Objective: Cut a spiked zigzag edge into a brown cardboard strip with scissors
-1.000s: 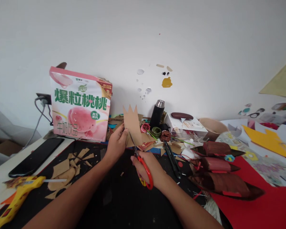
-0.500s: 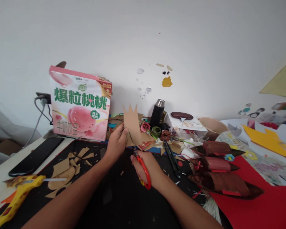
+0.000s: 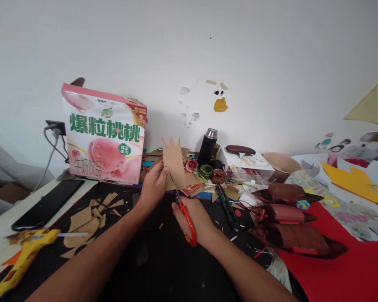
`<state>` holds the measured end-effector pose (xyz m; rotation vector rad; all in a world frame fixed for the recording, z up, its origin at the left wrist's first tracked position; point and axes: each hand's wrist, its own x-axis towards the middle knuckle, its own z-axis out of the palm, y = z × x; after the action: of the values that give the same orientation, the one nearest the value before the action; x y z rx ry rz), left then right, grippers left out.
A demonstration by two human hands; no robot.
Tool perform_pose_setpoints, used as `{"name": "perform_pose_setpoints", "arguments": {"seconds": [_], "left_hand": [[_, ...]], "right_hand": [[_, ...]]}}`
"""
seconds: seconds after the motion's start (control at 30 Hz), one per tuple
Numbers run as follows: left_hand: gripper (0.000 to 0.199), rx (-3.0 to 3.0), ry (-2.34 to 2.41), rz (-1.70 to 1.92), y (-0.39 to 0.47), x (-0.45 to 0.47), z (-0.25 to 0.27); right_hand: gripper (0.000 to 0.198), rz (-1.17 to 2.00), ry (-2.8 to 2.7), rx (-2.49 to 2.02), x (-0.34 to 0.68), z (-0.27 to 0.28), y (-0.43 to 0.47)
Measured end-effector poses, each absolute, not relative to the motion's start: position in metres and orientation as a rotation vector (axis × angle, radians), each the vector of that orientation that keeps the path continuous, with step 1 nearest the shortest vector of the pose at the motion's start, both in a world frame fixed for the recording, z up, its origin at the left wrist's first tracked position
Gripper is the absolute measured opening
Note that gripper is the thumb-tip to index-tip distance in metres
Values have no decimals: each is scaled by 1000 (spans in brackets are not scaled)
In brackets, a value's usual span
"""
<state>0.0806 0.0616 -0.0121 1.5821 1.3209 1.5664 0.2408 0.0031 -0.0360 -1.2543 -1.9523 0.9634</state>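
My left hand (image 3: 153, 183) pinches the left edge of a brown piece of cardboard (image 3: 174, 161), held upright with a zigzag of pointed tips along its top. Wrapped in my right hand (image 3: 193, 218) is a pair of scissors (image 3: 189, 228) with red handles, one loop standing out below the fingers. The blades point up and to the left and meet the lower part of the cardboard. Whether both blades straddle the edge is hard to make out. Cardboard offcuts (image 3: 82, 218) lie on the black mat (image 3: 145, 268) left of my left forearm.
A pink drink carton (image 3: 105, 134) stands at the back left, behind a black phone (image 3: 47, 205) and a yellow glue gun (image 3: 25, 260). Small paint jars (image 3: 206, 172), a black thermos (image 3: 208, 147) and a utility knife (image 3: 227, 207) lie beyond my right hand. Brown model boats (image 3: 299, 239) rest at right.
The view has shifted very slightly. Both hands keep their grip, and the scissors and cardboard stay almost where they were, with the scissor handles seeming a little closer together.
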Motion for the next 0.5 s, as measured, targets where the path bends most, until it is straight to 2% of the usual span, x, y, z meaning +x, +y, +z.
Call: {"name": "perform_pose_setpoints", "arguments": {"seconds": [0.3,0.5], "left_hand": [[47,1612,1299,1553,62,81,-13],[41,1580,1440,1667,67,68,-10]], "right_hand": [[26,1156,-1872,-1202,243,-40,4],[24,1229,-1906,-1146,246,-41,3]]}}
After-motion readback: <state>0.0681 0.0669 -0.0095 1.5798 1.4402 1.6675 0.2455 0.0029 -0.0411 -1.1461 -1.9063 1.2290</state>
